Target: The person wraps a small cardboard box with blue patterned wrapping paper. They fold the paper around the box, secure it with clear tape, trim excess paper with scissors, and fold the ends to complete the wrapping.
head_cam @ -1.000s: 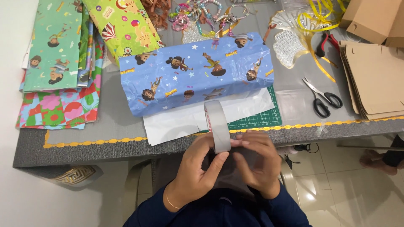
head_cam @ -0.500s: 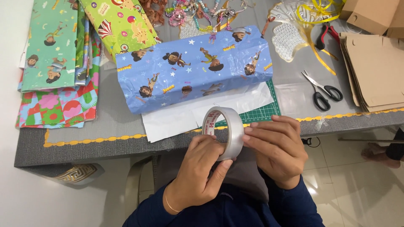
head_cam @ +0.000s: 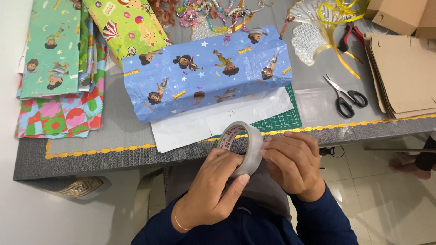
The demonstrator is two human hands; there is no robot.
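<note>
I'm looking straight down at both hands, low in the view just off the table's (head_cam: 136,156) near edge, and they have a roll of clear tape (head_cam: 243,146) between them. The left hand (head_cam: 213,186) cups the roll from seven o'clock, thumb pressed on its outer face, fingers curled behind. The right hand (head_cam: 295,163) comes in from three o'clock, fingertips bunched together and pinching at the roll's rim. At twelve o'clock from the roll lies a box wrapped in blue cartoon paper (head_cam: 209,72), resting on white paper (head_cam: 204,124) and a green cutting mat (head_cam: 284,119). Black-handled scissors (head_cam: 346,95) sit at two o'clock, flat cardboard (head_cam: 404,72) beyond them. Folded gift-wrap sheets (head_cam: 54,68) are stacked at ten o'clock.
</note>
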